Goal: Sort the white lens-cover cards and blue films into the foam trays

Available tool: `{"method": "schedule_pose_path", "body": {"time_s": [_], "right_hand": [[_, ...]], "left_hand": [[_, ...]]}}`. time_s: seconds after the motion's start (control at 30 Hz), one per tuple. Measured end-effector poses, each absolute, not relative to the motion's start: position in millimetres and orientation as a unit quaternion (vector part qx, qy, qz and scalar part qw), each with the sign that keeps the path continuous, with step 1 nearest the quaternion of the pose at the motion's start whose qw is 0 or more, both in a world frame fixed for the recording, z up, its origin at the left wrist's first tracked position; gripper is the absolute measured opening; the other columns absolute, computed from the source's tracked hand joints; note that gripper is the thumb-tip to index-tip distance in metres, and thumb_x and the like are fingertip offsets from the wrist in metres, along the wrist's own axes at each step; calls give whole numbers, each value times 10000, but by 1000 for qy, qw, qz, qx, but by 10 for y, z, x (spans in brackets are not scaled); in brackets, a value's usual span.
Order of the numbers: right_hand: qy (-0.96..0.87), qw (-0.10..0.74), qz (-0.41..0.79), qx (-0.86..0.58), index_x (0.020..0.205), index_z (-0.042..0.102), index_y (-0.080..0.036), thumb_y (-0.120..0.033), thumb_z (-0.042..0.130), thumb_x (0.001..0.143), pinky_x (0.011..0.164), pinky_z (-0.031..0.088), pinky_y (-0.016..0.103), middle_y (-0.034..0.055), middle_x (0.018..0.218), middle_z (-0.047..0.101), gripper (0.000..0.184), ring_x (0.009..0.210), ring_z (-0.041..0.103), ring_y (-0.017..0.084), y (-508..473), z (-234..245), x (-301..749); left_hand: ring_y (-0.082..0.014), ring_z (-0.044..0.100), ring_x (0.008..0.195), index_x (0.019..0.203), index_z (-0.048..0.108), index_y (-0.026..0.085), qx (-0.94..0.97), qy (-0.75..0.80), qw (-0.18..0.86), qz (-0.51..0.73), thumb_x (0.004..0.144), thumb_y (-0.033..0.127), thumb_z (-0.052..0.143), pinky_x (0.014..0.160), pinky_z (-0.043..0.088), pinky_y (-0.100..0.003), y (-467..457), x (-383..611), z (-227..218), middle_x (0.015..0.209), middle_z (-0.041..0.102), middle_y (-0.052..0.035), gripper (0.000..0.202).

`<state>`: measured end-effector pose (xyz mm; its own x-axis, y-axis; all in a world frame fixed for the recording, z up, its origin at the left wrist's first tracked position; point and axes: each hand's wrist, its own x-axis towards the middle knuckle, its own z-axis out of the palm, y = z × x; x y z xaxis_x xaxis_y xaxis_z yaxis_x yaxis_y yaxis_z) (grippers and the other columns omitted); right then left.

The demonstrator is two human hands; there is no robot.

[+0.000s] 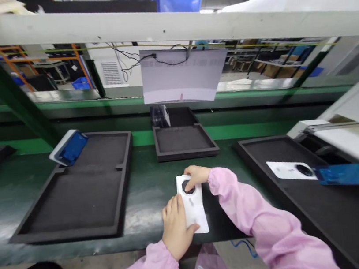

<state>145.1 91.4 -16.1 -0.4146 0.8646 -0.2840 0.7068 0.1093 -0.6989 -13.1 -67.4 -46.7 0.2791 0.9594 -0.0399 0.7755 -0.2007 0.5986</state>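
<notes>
A white phone back cover (194, 210) with a round black camera ring lies near the front edge of the green work surface (147, 188). My left hand (176, 227) grips its lower left side, fingers along the long edge and thumb on the face near the bottom. At the top end, my right hand (197, 175) is closed over the upper edge, thumb resting by the camera ring. Another white cover (286, 169) with a camera ring lies on the black tray at right, a blue film strip (355, 175) extending from its end.
To the left, a black foam tray (67, 217) bears a tilted white piece with blue film (69, 147). Behind my hands, a smaller tray (187, 154) holds upright pieces (160, 116). The large right tray (310, 209) borders my right arm. A white shelf beam (164, 25) crosses above.
</notes>
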Motion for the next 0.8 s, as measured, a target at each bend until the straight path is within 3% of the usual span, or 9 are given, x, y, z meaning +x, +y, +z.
{"method": "schedule_pose_path", "body": {"time_s": [0.1, 0.17, 0.27, 0.37, 0.5, 0.63, 0.8], "right_hand": [[-763, 106, 421, -479, 594, 552, -171, -271, 780, 473, 502, 403, 224, -44, 568, 557, 277, 533, 525, 119, 781, 15, 1463], [-774, 150, 429, -441, 709, 546, -175, -329, 709, 609, 569, 440, 243, -23, 667, 583, 245, 625, 557, 139, 620, 125, 1535], [-756, 297, 425, -400, 862, 516, -191, -366, 620, 744, 683, 473, 292, 19, 797, 600, 235, 741, 583, 166, 344, 129, 1671], [-742, 385, 376, -398, 882, 516, -211, -361, 595, 781, 747, 479, 326, 44, 854, 597, 197, 796, 595, 188, 133, -118, 1726], [-741, 372, 372, -417, 972, 499, -225, -361, 566, 801, 826, 480, 377, 59, 914, 630, 229, 878, 620, 219, 47, -517, 1697], [-732, 356, 396, -425, 1010, 492, -224, -360, 609, 767, 882, 462, 395, 68, 1005, 635, 302, 953, 612, 226, 80, -608, 1722], [-732, 328, 423, -422, 871, 539, -208, -396, 586, 776, 652, 507, 317, 28, 781, 621, 215, 690, 612, 187, 108, -523, 1774]], "left_hand": [[-332, 227, 1340, 1413, 147, 90, 729, 569, 310, 222, 652, 277, 655, 1068, 186, -508, -670, -214, -462, 1447, 288, -210, 934], [-300, 315, 1308, 1419, 130, 112, 706, 563, 335, 268, 723, 232, 575, 1048, 263, -484, -648, -302, -407, 1421, 347, -195, 834], [-217, 496, 1157, 1347, 326, 176, 716, 543, 303, 316, 835, 139, 384, 979, 384, -388, -612, -426, -242, 1270, 530, -117, 517], [-204, 562, 1013, 1219, 484, 202, 764, 544, 218, 270, 853, 106, 333, 906, 435, -356, -569, -487, -76, 1106, 602, -86, 407], [-230, 581, 948, 1183, 518, 184, 782, 553, 193, 212, 858, 173, 394, 844, 465, -364, -504, -476, -6, 1035, 606, -96, 348], [-229, 600, 916, 1102, 565, 173, 793, 553, 184, 177, 868, 204, 404, 822, 469, -350, -426, -460, -17, 984, 614, -98, 286], [-232, 633, 824, 1011, 596, 184, 809, 544, 172, 139, 846, 201, 435, 741, 484, -340, -391, -484, -3, 910, 647, -86, 232]]}}
